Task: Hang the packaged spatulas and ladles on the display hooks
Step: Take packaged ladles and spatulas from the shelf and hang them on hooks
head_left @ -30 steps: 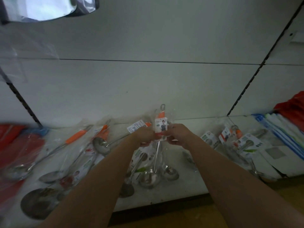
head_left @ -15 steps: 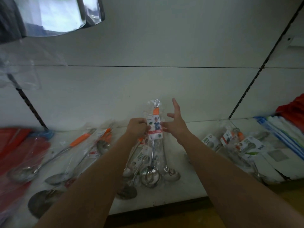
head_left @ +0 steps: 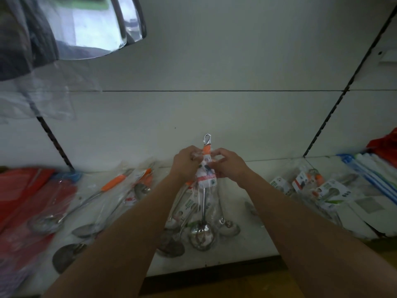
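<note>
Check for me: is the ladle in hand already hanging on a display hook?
No: both the left hand and right hand hold the packaged ladle upright, its metal loop free against the bare back panel.

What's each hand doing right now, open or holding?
Left hand: curled on the clear plastic sleeve of the orange-handled steel ladle, near its top.
Right hand: pinching the same ladle's sleeve from the other side.

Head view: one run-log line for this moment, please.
phase: pre-hang | left hand: grips packaged ladle upright | right hand: pinches its wrapper | hanging loop: exposed | shelf: more packaged utensils
</note>
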